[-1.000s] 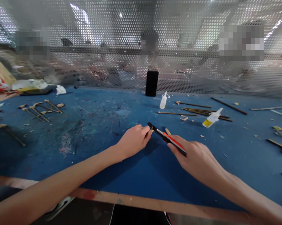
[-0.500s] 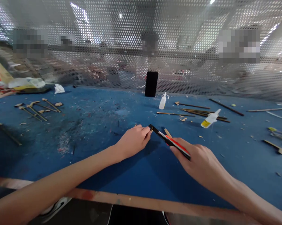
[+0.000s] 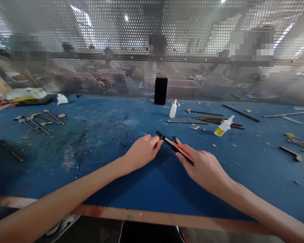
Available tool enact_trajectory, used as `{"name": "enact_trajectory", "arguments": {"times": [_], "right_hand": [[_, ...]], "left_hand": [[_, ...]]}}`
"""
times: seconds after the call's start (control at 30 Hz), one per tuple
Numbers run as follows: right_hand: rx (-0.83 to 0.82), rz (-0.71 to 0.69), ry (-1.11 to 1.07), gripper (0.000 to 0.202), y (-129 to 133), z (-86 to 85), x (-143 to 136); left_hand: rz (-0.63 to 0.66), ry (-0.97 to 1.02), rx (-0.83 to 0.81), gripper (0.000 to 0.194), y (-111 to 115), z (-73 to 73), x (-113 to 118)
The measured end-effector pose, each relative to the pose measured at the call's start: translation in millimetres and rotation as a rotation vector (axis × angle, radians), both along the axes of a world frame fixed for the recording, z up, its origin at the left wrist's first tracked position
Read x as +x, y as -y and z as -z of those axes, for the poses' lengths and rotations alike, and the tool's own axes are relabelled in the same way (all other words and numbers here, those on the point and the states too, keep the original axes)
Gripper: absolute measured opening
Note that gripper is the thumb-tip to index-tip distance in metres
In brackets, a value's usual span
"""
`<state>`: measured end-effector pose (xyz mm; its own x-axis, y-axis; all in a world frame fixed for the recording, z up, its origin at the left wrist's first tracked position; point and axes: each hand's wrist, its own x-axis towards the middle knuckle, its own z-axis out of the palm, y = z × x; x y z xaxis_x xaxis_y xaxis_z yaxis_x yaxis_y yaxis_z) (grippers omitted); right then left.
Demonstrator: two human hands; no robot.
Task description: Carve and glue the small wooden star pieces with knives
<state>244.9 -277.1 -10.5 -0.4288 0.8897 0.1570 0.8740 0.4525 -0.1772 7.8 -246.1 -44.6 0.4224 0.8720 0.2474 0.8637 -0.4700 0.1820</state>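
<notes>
My left hand (image 3: pixel 142 152) pinches a small wooden piece (image 3: pixel 161 140), nearer me than the upright black phone (image 3: pixel 161 91); my right hand (image 3: pixel 204 165), wrapped round the knife (image 3: pixel 172 146), has shifted it leftward, apparently mid-stroke.

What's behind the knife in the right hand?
Beyond the knife, one end of a pale wooden piece shows; the knife and right hand seem to cover the rest.

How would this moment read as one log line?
Left hand: pinching wooden piece | right hand: holding utility knife | beyond: two squeeze bottles
</notes>
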Motion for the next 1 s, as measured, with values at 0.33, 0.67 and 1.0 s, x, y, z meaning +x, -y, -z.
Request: {"name": "enact_trajectory", "arguments": {"times": [0.33,0.67,1.0], "right_hand": [[0.004,-0.006,-0.009,0.043,0.9,-1.0,0.9],[-0.024,0.008,-0.004,0.037,5.0,-1.3,4.4],[-0.051,0.03,-0.033,0.041,7.3,2.6,6.0]], "left_hand": [[0.019,0.01,0.006,0.032,0.0,0.6,-0.2],[0.033,0.022,0.002,0.031,-0.5,0.7,0.3],[0.037,0.027,0.009,0.031,-0.4,0.3,0.2]]}}
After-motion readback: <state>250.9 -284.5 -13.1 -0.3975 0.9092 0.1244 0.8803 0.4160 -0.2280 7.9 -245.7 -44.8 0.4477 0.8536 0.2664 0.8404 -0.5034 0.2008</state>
